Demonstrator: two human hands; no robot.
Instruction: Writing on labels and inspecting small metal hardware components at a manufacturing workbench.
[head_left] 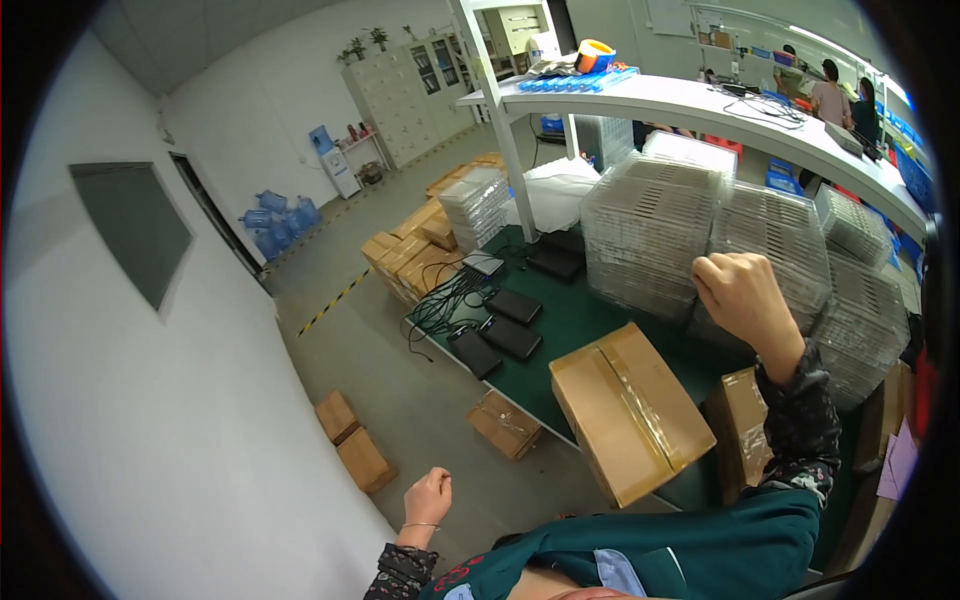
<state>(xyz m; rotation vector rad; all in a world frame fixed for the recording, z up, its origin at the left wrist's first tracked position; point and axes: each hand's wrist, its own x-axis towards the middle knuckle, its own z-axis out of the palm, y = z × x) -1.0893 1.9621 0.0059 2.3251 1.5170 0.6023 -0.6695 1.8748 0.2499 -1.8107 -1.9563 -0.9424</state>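
Observation:
My right hand (745, 300) is raised in a fist, knuckles up, in front of stacked clear plastic trays (655, 235). Nothing shows sticking out of its fingers. Low beside my body, over the floor, my left hand (428, 500) is loosely curled, and I see no object in it. A taped cardboard box (630, 415) lies tilted at the front edge of the green table (555, 375), between my hands and touched by neither. Right of it, partly behind my right forearm, stands another cardboard box (742, 430) with shiny tape.
Black flat devices (510, 337) with tangled cables (445, 305) lie on the table's left part. A white shelf (690, 95) crosses above the trays, carrying an orange tape roll (595, 55). Cardboard boxes (355, 445) sit on the floor by the wall. People (830, 100) are at the far right.

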